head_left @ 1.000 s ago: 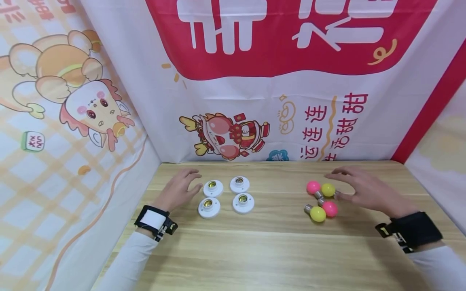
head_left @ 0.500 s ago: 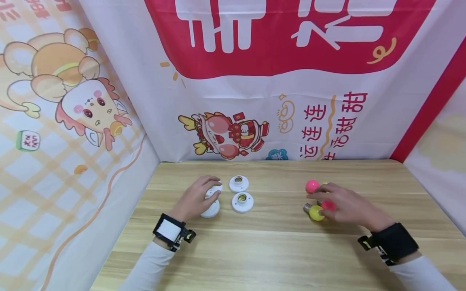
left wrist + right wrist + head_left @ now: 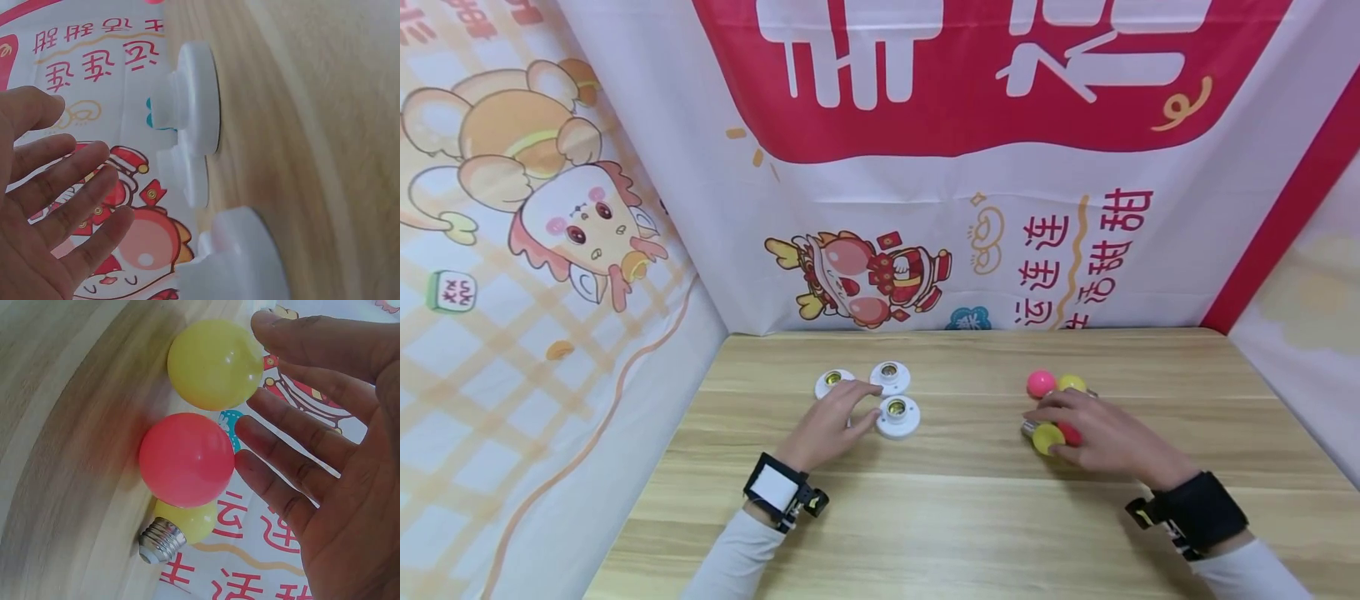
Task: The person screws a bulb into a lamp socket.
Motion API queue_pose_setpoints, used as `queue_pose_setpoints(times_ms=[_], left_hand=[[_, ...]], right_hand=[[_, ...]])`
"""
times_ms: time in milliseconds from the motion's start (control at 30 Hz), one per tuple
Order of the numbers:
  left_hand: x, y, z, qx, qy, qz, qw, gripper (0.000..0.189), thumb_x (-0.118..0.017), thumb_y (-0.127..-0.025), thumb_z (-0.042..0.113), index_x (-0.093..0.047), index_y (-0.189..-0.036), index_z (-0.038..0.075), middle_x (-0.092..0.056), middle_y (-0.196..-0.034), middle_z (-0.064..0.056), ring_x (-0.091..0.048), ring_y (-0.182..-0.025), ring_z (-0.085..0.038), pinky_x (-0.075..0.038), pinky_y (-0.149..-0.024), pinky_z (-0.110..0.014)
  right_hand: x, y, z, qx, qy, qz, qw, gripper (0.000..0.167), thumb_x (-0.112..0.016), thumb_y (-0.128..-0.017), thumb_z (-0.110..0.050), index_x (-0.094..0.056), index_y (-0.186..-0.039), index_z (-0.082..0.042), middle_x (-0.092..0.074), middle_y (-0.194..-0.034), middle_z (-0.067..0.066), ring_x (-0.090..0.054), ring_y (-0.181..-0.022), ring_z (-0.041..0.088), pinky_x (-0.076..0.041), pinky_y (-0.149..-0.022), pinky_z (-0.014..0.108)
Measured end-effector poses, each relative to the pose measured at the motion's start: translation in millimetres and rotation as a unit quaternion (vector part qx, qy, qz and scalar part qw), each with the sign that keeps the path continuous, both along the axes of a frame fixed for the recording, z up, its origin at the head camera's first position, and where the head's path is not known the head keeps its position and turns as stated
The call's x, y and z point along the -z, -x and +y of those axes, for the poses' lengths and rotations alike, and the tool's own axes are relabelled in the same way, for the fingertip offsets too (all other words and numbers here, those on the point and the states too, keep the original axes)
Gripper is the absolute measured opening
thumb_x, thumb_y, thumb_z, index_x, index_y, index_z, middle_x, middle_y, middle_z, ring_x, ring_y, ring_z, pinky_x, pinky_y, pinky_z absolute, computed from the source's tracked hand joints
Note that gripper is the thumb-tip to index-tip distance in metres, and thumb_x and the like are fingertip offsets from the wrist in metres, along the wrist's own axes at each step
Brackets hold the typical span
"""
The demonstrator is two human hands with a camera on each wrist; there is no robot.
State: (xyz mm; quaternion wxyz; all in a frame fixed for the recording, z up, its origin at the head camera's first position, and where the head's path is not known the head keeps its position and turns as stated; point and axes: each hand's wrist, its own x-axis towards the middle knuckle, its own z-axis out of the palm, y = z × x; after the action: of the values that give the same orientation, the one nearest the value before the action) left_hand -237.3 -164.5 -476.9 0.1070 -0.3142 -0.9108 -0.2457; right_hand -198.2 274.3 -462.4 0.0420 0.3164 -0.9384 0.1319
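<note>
My left hand [image 3: 829, 423] reaches over white round lamp sockets, fingers spread and holding nothing. Its fingertips are beside the right-hand front socket [image 3: 898, 418] and the back right socket [image 3: 889, 377]. The back left socket [image 3: 832, 382] shows past the knuckles, while the front left one is mostly hidden under the hand. Over a cluster of small bulbs hovers my right hand [image 3: 1105, 433], thumb and fingers stretched around a yellow bulb [image 3: 215, 365] without closing on it. A pinkish-red bulb [image 3: 187, 459] lies right at its fingertips. Behind are a pink bulb [image 3: 1041, 383] and another yellow bulb [image 3: 1072, 382].
Everything lies on a wood-grain table [image 3: 955, 517]. A white printed cloth with a red panel [image 3: 970, 125] hangs along the back edge, and a checked cartoon cloth [image 3: 512, 375] stands at the left. Black camera straps [image 3: 1198, 512] wrap both wrists.
The left hand has moved rightward from beside the left sockets, across them, to the right pair. The right hand has come in leftward and toward the near side, over the front bulbs.
</note>
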Motion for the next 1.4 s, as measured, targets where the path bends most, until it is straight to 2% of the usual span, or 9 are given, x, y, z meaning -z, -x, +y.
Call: queue_pose_setpoints(times_ms=[133,333,533,767,1067,1200,1400], left_hand=[[4.7,-0.3,5.5,-0.001,-0.004,-0.019,0.9998,0.039,-0.074,-0.102,0.026,-0.067,-0.138,0.013,-0.069,-0.14,-0.006,-0.062,-0.135,-0.023,-0.053,-0.117,-0.044],[12.2,2.5,12.7,0.01,0.003,-0.045,0.9989,0.049,-0.075,-0.101,0.028,-0.063,-0.142,0.005,-0.066,-0.142,-0.01,-0.059,-0.137,-0.027,-0.051,-0.118,-0.047],[18.1,6.0,17.5,-0.005,0.022,-0.074,0.997,0.057,-0.076,-0.1,0.031,-0.058,-0.149,0.008,-0.062,-0.147,-0.009,-0.056,-0.14,-0.027,-0.048,-0.121,-0.046],[24.8,7.9,22.2,-0.012,0.042,-0.089,0.995,0.064,-0.077,-0.098,0.034,-0.055,-0.152,0.008,-0.059,-0.151,-0.009,-0.056,-0.14,-0.026,-0.049,-0.121,-0.044],[26.7,5.1,27.3,-0.009,0.064,-0.088,0.994,0.071,-0.08,-0.097,0.036,-0.052,-0.156,0.009,-0.055,-0.156,-0.013,-0.054,-0.142,-0.03,-0.05,-0.119,-0.048],[28.8,4.4,27.6,-0.018,0.075,-0.095,0.9926,0.072,-0.082,-0.094,0.039,-0.055,-0.153,0.01,-0.054,-0.155,-0.013,-0.053,-0.141,-0.029,-0.052,-0.117,-0.047],[31.1,3.0,27.9,-0.019,0.08,-0.116,0.9899,0.075,-0.087,-0.088,0.045,-0.057,-0.149,0.013,-0.054,-0.153,-0.01,-0.055,-0.139,-0.028,-0.053,-0.116,-0.046]], right_hand=[[2.4,-0.6,-1,0.004,-0.004,0.003,1.0,0.051,-0.09,-0.082,-0.018,-0.077,-0.131,-0.021,-0.071,-0.133,0.009,-0.064,-0.123,0.033,-0.056,-0.104,0.064],[7.1,-0.1,-2,0.005,-0.012,0.003,0.9999,0.049,-0.092,-0.082,-0.018,-0.078,-0.128,-0.023,-0.073,-0.127,0.004,-0.066,-0.119,0.029,-0.058,-0.103,0.061],[10.6,-1.3,-3,0.002,-0.002,0.006,1.0,0.045,-0.091,-0.081,-0.017,-0.079,-0.124,-0.021,-0.073,-0.126,0.003,-0.067,-0.119,0.03,-0.057,-0.104,0.061],[14.5,-2.9,-6,-0.024,0.008,0.022,0.9994,0.051,-0.092,-0.075,-0.011,-0.078,-0.123,-0.019,-0.072,-0.125,0.003,-0.066,-0.122,0.032,-0.055,-0.106,0.063],[20.0,-3.0,-9,-0.036,0.001,0.051,0.998,0.051,-0.094,-0.078,-0.009,-0.078,-0.125,-0.02,-0.072,-0.125,0.001,-0.065,-0.121,0.028,-0.06,-0.102,0.055],[22.2,-2.5,-11,-0.032,-0.004,0.046,0.9984,0.05,-0.093,-0.079,-0.011,-0.078,-0.126,-0.02,-0.073,-0.127,0.001,-0.066,-0.121,0.029,-0.057,-0.105,0.057],[26.5,-1.5,-15,-0.039,-0.004,0.065,0.9971,0.055,-0.095,-0.075,-0.015,-0.076,-0.127,-0.019,-0.072,-0.127,0.002,-0.069,-0.118,0.028,-0.06,-0.101,0.053]])
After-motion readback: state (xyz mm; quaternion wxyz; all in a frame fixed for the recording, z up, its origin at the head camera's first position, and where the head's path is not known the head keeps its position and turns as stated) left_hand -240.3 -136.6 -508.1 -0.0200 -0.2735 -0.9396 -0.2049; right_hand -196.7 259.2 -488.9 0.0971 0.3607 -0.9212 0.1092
